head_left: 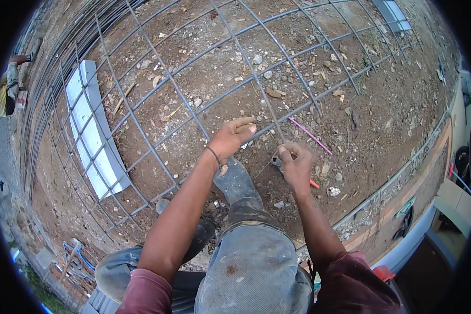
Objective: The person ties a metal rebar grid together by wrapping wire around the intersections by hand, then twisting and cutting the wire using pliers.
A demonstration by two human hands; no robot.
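Seemingly readying a joint of the rebar mesh [256, 77] over the dirt [374, 123], the left hand [229, 138] spreads its fingers by the edge bar, the right hand's [297, 165] curl closed, grip unclear; tying calls for steadied bars.

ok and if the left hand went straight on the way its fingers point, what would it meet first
For the left hand, probably the long, thin, grey-brown metal rod just ahead; depth is unclear, so it might pass above.

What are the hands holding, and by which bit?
The right hand seems to hold a red-ended tool by its middle, mostly hidden by the fingers. The left hand appears to hold nothing.
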